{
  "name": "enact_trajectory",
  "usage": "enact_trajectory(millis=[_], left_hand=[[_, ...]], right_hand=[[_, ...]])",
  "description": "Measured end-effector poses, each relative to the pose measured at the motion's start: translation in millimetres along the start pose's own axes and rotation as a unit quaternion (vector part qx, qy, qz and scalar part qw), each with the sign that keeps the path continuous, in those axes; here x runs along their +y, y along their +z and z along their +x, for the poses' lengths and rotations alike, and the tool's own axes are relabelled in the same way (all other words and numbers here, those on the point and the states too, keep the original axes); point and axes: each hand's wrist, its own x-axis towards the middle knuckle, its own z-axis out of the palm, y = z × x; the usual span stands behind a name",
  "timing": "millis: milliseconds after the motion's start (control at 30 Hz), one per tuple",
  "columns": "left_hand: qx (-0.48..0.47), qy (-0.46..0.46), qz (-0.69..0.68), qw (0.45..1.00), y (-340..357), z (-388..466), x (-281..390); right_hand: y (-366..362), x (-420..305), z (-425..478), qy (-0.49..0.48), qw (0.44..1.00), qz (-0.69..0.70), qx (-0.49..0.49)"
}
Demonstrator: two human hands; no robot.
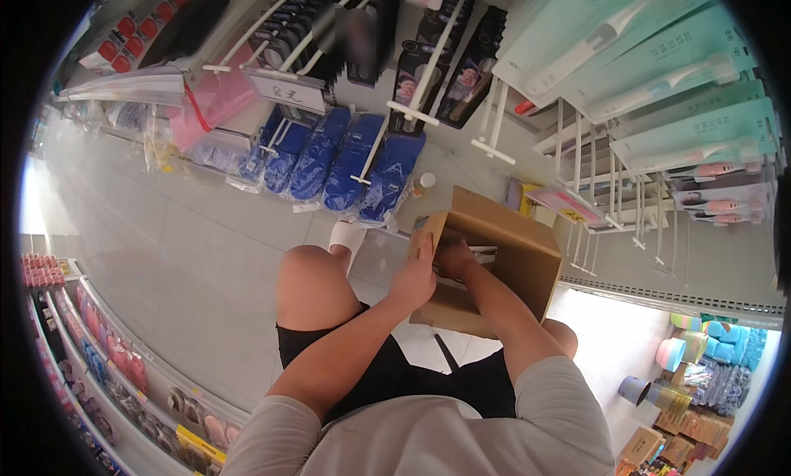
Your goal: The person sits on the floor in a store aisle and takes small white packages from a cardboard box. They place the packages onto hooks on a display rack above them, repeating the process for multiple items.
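Note:
An open cardboard box [525, 278] rests at my knees, its opening tilted toward me. My left hand [415, 279] grips the box's left edge, fingers along the outer cardboard. Deep inside the box is my right hand [455, 257], its fingers in shadow, so I cannot tell whether they hold anything. Some white flat items [485, 252] show inside, just beyond my right hand; what they are is unclear.
Blue slippers [346, 161] in clear plastic lie on the bottom shelf ahead. Packaged electric toothbrushes [667, 84] hang on the upper right, above bare white display hooks [578, 145]. A slipper rack [117, 346] stands at left; stacked bowls [670, 354] sit at right.

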Motion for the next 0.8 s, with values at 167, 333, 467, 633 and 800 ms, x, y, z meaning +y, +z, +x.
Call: enact_trajectory(millis=[167, 333, 467, 633, 800], left_hand=[[-0.015, -0.019, 0.006, 1.000, 0, 1, -6], [-0.020, 0.017, 0.027, 0.999, -4, 2, -1], [-0.006, 0.058, 0.038, 0.998, -6, -2, 3], [-0.045, 0.065, 0.059, 0.995, -5, -2, 7], [0.029, 0.101, 0.018, 0.994, -5, -3, 5]], right_hand=[[-28, -1, -3, -0.062, 0.996, -0.004, -0.060], [21, -21, 34, -0.026, 0.998, 0.035, -0.044], [60, -14, 66, -0.012, 0.992, 0.110, 0.063], [86, 2, 84, 0.081, 0.928, 0.354, 0.085], [19, -8, 66, 0.011, 0.977, -0.110, -0.184]])
